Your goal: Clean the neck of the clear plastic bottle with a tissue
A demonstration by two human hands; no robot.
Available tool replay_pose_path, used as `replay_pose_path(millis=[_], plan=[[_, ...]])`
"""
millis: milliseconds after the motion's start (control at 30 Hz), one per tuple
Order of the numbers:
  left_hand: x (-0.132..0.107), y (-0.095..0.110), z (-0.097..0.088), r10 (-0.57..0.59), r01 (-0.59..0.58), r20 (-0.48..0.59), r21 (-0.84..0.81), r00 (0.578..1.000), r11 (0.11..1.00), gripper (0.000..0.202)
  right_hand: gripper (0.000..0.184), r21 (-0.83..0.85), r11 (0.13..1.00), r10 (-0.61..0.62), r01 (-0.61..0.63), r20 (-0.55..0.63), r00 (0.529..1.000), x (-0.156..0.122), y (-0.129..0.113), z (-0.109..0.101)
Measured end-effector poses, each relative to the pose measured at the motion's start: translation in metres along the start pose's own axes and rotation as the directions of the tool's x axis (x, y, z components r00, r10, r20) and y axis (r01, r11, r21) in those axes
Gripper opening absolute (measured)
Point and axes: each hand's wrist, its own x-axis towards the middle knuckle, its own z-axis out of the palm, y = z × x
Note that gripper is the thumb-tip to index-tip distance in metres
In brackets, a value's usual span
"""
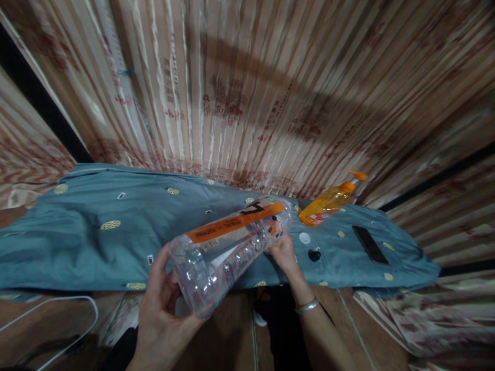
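Observation:
A large clear plastic bottle [232, 247] with an orange and black label is held tilted in front of me, above the cloth. My left hand [166, 299] is wrapped round its broad near end, thumb beneath and fingers along the side. At the far end, my right hand [284, 252] grips the bottle from below; its fingers are partly hidden behind the plastic. A silver bracelet [307, 305] circles the right wrist. Right of the bottle stands an orange pump bottle [327, 203] of yellow liquid. A white disc [304, 238] and a small black object [314, 255] lie near my right hand.
Blue-grey patterned cloth [93, 247] covers the long surface before me. Toward its right end lies a black phone [369, 244]. Striped curtains [240, 93] hang behind and at the sides, with dark poles. A white cable [95, 309] loops at lower left above the tiled floor.

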Motion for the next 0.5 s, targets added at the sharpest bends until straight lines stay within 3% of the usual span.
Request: replay_pose_path(millis=[500], plan=[[-0.0016, 0.0065, 0.0024, -0.029, 0.029, 0.008, -0.021, 1.000, 0.999, 0.098, 0.056, 0.002, 1.000, 0.025, -0.025, 0.008, 1.000, -0.0005, -0.0023, 0.0004]])
